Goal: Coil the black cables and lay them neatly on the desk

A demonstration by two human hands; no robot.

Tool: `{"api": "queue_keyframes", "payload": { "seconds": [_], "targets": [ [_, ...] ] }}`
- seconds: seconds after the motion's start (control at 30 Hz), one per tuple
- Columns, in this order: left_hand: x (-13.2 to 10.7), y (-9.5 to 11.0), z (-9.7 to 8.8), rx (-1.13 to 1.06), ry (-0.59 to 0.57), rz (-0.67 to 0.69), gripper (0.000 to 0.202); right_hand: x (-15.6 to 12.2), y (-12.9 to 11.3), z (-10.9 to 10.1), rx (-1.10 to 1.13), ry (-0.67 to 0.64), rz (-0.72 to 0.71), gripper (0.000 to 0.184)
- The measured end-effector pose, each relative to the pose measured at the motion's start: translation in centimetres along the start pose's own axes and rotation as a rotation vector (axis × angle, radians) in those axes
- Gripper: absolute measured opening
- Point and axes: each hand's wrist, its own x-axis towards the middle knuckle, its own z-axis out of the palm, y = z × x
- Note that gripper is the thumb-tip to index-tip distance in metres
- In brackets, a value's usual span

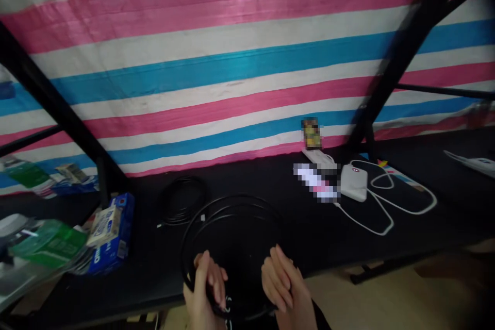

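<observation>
A loop of black cable (235,196) is held upright-tilted over the near edge of the black table, several turns wide. My left hand (208,283) is closed around its lower left side, thumb up. On the lower right side my right hand (281,281) is closed with curled fingers, and the cable passes behind them. White marks show near the bottom of the loop by my left fingers. Behind it, a second coil of black cable (183,200) lies flat on the table, with small light ends.
At left are a blue box (122,234) and green-and-clear plastic packs (48,242). A white power bank (353,183) with a white cable (390,224) and a propped phone (312,134) are at right. Black slanted posts (58,98) stand before a striped sheet (232,77).
</observation>
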Motion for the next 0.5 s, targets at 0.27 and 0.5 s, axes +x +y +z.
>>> {"api": "queue_keyframes", "payload": {
  "seconds": [0.27, 0.5],
  "targets": [
    [0.5, -2.0, -0.1, -0.242, -0.148, -0.163, 0.037, 1.9, 0.0, 0.4, -0.272, -0.024, -0.137, 0.049],
    [2.5, -3.5, -0.1, -0.301, -0.099, -0.245, 0.022, 4.0, 1.8, 0.0, -0.484, -0.176, -0.208, 0.028]
  ]
}}
